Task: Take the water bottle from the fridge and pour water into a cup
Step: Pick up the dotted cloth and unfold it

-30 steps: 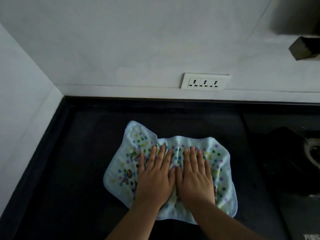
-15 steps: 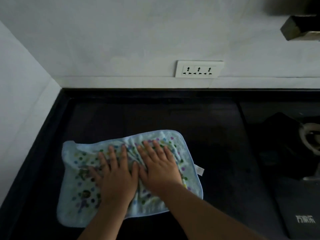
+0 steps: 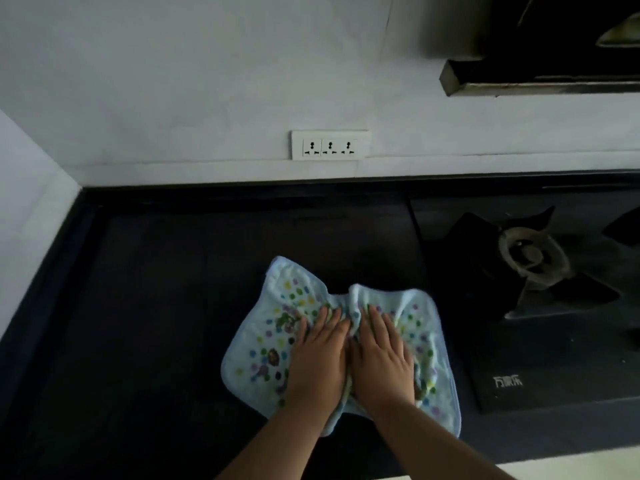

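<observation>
We see the dark surface (image 3: 145, 323) running from the white side wall on the left toward the stove on the right, and the pale blue spotted cloth (image 3: 277, 341) now lies right of the middle of it, where half a second ago it sat well over toward the left wall. Our left hand (image 3: 317, 362) presses flat on the cloth with its fingers straight and together, gripping nothing. Just beside it, thumbs touching, our right hand (image 3: 382, 358) presses down the same way, fingers straight, and the cloth bunches into a ridge ahead of the fingertips of both hands, whereas in the earlier frame it lay spread wider and flatter. The cloth's right edge now comes near the black gas stove (image 3: 540, 341), whose burner (image 3: 530, 252) shows more fully than before. On the white wall above, the triple socket plate (image 3: 329, 145) sits left of the range hood (image 3: 540, 77), which also shows more of itself than before. We cannot find the water bottle, the cup or the fridge anywhere in this view.
</observation>
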Tool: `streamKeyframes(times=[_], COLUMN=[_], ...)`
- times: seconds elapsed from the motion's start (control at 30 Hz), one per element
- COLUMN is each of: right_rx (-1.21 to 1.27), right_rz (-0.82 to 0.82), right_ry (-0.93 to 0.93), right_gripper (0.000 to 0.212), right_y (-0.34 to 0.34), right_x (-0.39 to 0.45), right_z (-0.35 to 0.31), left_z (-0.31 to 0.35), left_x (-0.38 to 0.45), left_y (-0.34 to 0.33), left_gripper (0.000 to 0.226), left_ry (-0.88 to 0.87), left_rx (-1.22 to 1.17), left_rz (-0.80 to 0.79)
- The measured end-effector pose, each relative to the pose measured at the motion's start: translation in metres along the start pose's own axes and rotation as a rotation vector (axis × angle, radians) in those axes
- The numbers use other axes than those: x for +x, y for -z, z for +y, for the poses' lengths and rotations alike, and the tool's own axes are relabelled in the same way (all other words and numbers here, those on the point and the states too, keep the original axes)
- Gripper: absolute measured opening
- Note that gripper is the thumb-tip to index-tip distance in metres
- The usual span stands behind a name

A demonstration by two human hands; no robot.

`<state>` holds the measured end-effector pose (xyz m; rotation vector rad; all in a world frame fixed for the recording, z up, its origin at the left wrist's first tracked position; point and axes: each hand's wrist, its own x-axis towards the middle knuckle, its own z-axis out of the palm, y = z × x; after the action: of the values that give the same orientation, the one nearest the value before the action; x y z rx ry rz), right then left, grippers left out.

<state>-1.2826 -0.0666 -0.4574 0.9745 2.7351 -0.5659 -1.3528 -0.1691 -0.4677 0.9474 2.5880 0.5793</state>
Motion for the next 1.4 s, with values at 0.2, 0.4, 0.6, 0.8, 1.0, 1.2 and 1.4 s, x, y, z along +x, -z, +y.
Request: streamKeyframes(times=[0.2, 0.4, 0.6, 0.8, 1.0, 1.2, 1.4], right_rx=[0.250, 0.919, 0.902, 0.944, 1.034, 1.066, 1.225], right_rz=[-0.233, -0.172, -0.344, -0.378, -0.237, -0.029, 0.113], right_ry=[0.020, 0.129, 0.245, 0.439, 0.530, 0.431, 0.364], right_gripper=[0.031, 0.022, 0.066, 0.045, 0.038, 0.029, 0.014], right_y=[0.086, 0.206, 0.302, 0.345, 0.365, 0.361, 0.360], right_x=[-0.014, -0.045, -0.075, -0.105, -0.133, -0.154, -0.172], right_z=[-0.023, -0.065, -0.104, -0.131, -0.165, -0.196, -0.185], left_z=[0.018, 0.064, 0.113, 0.115, 0.068, 0.034, 0.027], left_x=[-0.037, -0.076, -0.110, -0.119, -0.115, -0.127, -0.122], left_y=[0.100, 0.229, 0.332, 0.386, 0.375, 0.316, 0.303], left_gripper=[0.028, 0.031, 0.029, 0.015, 0.032, 0.085, 0.071], left_ry=[0.243, -0.047, -0.207, -0.251, 0.069, 0.386, 0.153], left_rx=[-0.617, -0.547, -0.456, -0.538, -0.365, -0.741, -1.387], left_rz=[-0.031, 0.064, 0.272, 0.514, 0.500, -0.124, -0.393])
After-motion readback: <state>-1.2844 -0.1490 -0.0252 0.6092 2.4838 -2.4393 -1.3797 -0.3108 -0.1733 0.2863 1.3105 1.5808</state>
